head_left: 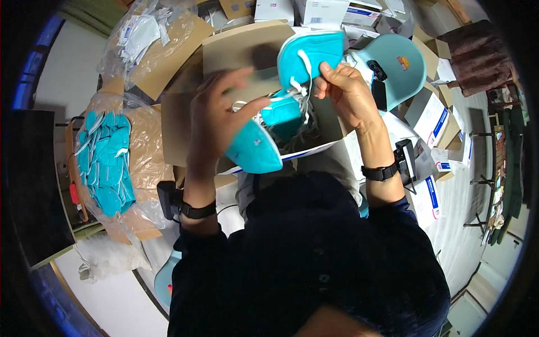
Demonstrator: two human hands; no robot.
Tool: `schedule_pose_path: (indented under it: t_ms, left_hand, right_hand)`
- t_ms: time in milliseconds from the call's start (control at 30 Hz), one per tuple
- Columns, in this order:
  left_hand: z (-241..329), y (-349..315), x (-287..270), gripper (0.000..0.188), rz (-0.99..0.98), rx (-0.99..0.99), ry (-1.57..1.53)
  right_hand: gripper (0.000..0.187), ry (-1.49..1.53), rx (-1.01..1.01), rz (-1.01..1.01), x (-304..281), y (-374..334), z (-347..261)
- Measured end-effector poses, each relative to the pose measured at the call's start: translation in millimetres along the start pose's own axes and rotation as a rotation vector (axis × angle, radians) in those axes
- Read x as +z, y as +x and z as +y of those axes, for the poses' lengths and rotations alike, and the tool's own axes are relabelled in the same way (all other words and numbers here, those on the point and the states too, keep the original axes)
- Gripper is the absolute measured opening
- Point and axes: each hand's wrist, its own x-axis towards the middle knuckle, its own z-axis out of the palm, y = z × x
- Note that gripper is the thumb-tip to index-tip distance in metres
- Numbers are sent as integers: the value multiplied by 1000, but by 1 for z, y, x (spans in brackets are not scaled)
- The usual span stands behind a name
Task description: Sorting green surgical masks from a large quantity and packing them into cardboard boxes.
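Observation:
My right hand point(351, 90) pinches a teal folded face mask point(311, 53) by its lower right corner, between thumb and fingers. White ear straps dangle from that mask. My left hand point(222, 109), smeared by motion, has its thumb and fingers spread apart. Just below it, another teal mask point(255, 149) overlaps the near rim of an open cardboard box point(238, 53). Whether the hidden lower fingers touch that mask, I cannot tell. Inside the box lie more teal masks point(283, 118) with tangled white straps.
At the left, a plastic-lined carton point(149, 137) holds a heap of teal masks point(109, 163). A clear bag of white pieces point(143, 36) lies at the far left. A pale blue stool point(396, 67) stands right of the box, near several white-and-blue cartons point(429, 121).

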Motion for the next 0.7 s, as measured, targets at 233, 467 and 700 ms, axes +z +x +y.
schedule_pose_path:
  t_ms: [233,467,700]
  left_hand:
    - [6,12,18,22,-38,-2,41]
    - [9,8,24,26,-67,85,141]
    - [3,-11,-9,34,228,-116,10]
  right_hand:
    - [11,-190,-256,194,44,2,4]
    - [9,-624,-535,103,63,3,17]
    - [6,-1097,-457,249,14,9,11]
